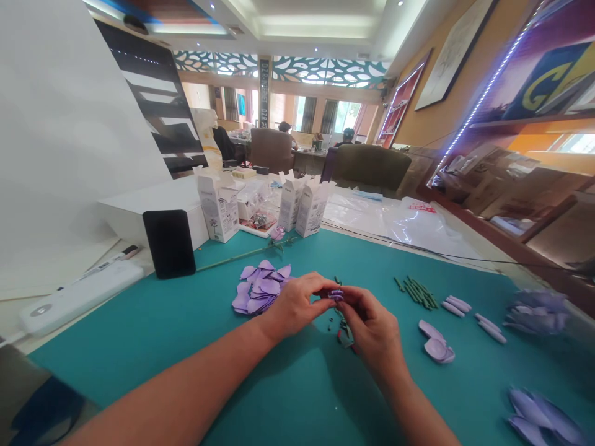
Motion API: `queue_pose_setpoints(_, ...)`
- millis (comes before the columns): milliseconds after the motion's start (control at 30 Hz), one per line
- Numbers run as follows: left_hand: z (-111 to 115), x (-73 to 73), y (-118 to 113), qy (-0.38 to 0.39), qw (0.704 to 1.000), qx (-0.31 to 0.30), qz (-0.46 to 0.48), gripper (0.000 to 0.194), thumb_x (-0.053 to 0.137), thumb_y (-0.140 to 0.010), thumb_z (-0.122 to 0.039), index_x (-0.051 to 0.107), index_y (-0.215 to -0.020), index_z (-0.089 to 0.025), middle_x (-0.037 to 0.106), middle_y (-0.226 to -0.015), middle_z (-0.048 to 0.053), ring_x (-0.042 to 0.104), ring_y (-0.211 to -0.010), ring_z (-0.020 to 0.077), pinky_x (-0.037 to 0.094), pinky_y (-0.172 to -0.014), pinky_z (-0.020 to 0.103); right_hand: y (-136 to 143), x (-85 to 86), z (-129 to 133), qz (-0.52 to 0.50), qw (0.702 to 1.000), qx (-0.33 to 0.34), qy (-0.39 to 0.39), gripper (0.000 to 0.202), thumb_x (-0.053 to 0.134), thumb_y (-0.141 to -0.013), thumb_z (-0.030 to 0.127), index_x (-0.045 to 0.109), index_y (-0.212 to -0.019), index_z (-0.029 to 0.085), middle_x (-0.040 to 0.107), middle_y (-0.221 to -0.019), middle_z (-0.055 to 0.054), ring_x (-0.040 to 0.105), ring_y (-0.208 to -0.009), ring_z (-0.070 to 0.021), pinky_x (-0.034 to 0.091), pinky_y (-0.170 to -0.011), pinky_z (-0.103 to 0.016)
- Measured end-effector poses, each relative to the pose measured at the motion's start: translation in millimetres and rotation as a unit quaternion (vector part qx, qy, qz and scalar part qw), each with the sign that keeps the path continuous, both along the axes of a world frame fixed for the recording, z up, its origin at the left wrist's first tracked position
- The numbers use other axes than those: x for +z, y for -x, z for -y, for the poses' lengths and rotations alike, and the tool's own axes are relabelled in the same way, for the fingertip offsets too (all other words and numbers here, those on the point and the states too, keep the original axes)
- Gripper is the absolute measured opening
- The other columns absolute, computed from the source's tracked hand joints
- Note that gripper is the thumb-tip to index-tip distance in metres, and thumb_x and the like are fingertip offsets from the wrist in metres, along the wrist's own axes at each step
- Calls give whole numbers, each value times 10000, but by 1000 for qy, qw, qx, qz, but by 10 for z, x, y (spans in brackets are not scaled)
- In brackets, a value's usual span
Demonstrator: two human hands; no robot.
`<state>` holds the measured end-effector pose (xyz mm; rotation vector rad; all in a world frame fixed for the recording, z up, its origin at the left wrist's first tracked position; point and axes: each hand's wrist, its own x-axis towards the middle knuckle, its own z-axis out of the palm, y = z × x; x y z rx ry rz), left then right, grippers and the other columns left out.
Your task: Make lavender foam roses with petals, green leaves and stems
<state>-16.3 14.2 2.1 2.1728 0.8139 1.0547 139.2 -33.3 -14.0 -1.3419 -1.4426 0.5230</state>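
Note:
Both of my hands meet above the green mat, pinching a small purple petal piece (335, 295) between their fingertips. My left hand (302, 298) grips it from the left and my right hand (372, 319) from the right; the fingers hide much of it. A heap of lilac petals (261, 288) lies just left of my left hand. Below the hands, a red-and-green tool (344, 336) is partly covered by my right hand. To the right are several short green stem pieces (418, 292), rolled lilac petals (456, 305) and cupped petals (438, 349).
A finished artificial rose (277, 234) lies along the mat's back edge. A black upright panel (169, 244), white cartons (218, 207) and a white power strip (83, 297) stand or lie at the left and back. Plastic sheets (409, 223) cover the back right. People sit far off.

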Motion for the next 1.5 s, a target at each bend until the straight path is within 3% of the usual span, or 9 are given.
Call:
queue_pose_setpoints(333, 8, 16, -10, 24, 1000, -15, 13, 169, 602, -806, -228, 665, -953, -173, 647, -908, 41, 605, -848, 143, 497, -795, 254, -23, 19, 38, 118, 991, -17, -65, 176, 510, -849, 372, 621, -803, 244, 689, -759, -27, 645, -678, -175, 480, -603, -250)
queue_pose_setpoints(1500, 15, 50, 5, -28, 998, -57, -29, 143, 561, -844, -203, 665, -929, -155, 662, -933, 58, 603, -918, 153, 461, -842, 239, -120, 30, 24, 182, 978, 6, -106, 157, 554, -839, 324, 617, -738, 222, 649, -622, 34, 551, -506, -101, 414, -527, -192)
